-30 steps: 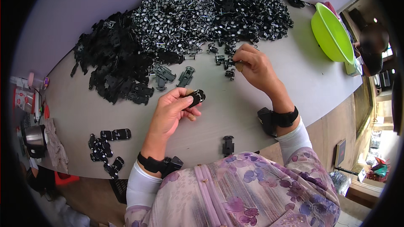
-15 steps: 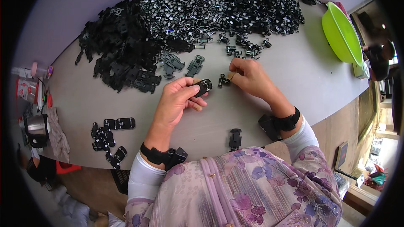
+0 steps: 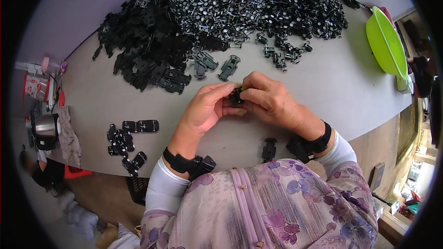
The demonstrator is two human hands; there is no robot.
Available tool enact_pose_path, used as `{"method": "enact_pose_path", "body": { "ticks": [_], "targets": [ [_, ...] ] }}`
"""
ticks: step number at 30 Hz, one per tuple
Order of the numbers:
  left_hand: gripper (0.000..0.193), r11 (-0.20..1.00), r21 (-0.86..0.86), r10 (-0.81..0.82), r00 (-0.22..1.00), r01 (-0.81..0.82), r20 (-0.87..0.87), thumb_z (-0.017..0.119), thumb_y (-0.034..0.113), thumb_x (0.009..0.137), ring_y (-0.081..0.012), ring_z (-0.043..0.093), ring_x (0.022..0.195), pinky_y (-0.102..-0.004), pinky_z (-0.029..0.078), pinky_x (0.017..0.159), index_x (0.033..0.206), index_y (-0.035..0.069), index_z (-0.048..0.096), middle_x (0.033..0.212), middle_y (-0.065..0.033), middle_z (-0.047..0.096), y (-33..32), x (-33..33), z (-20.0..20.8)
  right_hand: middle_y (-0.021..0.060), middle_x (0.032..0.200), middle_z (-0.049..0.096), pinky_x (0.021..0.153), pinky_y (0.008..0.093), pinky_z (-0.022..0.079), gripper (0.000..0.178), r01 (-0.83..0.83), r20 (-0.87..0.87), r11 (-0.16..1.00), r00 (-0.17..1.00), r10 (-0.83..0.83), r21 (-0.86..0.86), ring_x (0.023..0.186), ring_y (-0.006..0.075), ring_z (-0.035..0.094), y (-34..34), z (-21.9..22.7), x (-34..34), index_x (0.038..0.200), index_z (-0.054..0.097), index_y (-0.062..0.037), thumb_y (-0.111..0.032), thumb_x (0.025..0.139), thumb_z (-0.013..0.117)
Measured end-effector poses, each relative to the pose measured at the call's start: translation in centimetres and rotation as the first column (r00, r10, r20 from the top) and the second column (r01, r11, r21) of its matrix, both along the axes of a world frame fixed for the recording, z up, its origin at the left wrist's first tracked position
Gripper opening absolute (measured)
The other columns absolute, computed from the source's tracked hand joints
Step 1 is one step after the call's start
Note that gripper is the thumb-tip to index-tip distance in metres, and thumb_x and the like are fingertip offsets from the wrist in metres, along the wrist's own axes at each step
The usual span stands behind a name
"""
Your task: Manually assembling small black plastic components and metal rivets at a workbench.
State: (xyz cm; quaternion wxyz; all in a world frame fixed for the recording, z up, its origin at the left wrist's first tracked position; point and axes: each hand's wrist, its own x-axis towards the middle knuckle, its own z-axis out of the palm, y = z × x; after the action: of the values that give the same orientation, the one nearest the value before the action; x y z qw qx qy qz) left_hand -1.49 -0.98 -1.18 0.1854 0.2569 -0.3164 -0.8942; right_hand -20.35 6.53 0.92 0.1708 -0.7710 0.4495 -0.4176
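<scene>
My left hand and my right hand meet over the middle of the grey table, both pinching one small black plastic part between their fingertips. Most of the part is hidden by my fingers. Just beyond my hands lie a few loose black chassis-like pieces. Each wrist wears a black band.
A big heap of black plastic frames and a heap of small wheel-and-axle parts fill the far side. Several finished black pieces lie at the left near edge, one more near my body. A green bowl stands at right.
My right hand has come back from the pile with a small piece and joined my left hand, which stayed holding the black part; both now grip it together.
</scene>
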Motion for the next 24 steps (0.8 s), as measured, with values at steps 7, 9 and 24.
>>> {"method": "enact_pose_path", "body": {
  "ticks": [7,9,24],
  "targets": [
    [0.024,1.000,0.001,-0.019,0.998,0.019,-0.056,0.057,0.016,0.094,-0.0248,0.068,0.091,-0.0319,0.057,0.077,0.107,-0.005,0.060,0.099,-0.0138,0.066,0.0,0.1,-0.2,0.0111,0.084,0.054,0.057,0.0377,0.048,0.016,0.009,0.026,1.000,1.000,-0.010,0.013,0.068,0.0286,0.059,0.3,0.7,-0.4,0.084,0.061,-0.0011,0.002,0.070,0.068],
    [0.022,1.000,-0.012,-0.027,0.997,0.026,-0.068,0.058,0.017,0.094,-0.0247,0.069,0.089,-0.0315,0.057,0.076,0.102,-0.003,0.061,0.097,-0.0134,0.067,0.0,0.3,-0.4,0.0111,0.084,0.053,0.057,0.0378,0.048,0.016,0.017,0.020,1.000,1.000,-0.017,0.019,0.067,0.0287,0.059,0.4,1.0,-0.2,0.084,0.061,-0.0012,0.001,0.070,0.068],
    [0.017,0.953,-0.304,0.038,0.995,-0.009,0.090,0.055,0.013,0.095,-0.0175,0.067,0.075,-0.0277,0.056,0.069,0.084,0.000,0.059,0.082,-0.0083,0.065,1.7,-0.2,1.3,0.0114,0.081,0.050,0.054,0.0395,0.048,0.015,0.068,-0.098,0.997,0.993,-0.063,0.041,0.062,0.0304,0.057,1.4,1.5,1.3,0.079,0.058,-0.0015,0.000,0.068,0.067]
  ]
}}
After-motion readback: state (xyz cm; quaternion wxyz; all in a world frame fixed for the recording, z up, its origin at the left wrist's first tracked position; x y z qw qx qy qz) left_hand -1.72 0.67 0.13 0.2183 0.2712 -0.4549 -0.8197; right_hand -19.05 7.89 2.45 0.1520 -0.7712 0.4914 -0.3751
